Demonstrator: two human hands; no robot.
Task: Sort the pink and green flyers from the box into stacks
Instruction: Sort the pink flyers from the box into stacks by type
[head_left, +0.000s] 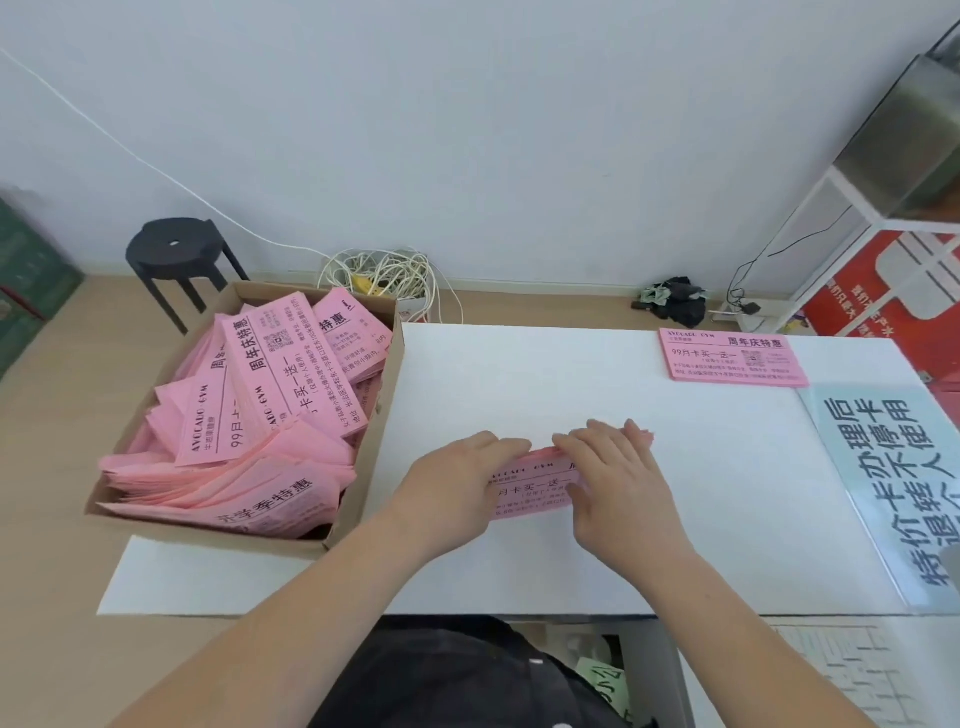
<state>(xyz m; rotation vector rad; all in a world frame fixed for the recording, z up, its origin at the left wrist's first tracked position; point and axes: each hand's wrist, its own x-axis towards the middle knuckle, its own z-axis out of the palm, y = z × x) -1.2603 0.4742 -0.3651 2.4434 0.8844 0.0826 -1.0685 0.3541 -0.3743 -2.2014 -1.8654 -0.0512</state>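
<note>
A cardboard box (390, 364) at the left holds several loose pink flyers (270, 384) in a jumble. In the middle of the white board (519, 374) lies a small bundle of pink flyers (530, 486). My left hand (457, 478) rests on its left end and my right hand (618, 473) covers its right end, fingers laid flat over the far edge. A neat pink stack (732, 358) sits at the board's far right. No green flyer shows.
A printed pale-blue sign (893, 488) lies along the board's right side. Behind the box stand a black stool (176, 254) and a tangle of white cables (379, 275). A white shelf frame (852, 208) rises at the far right.
</note>
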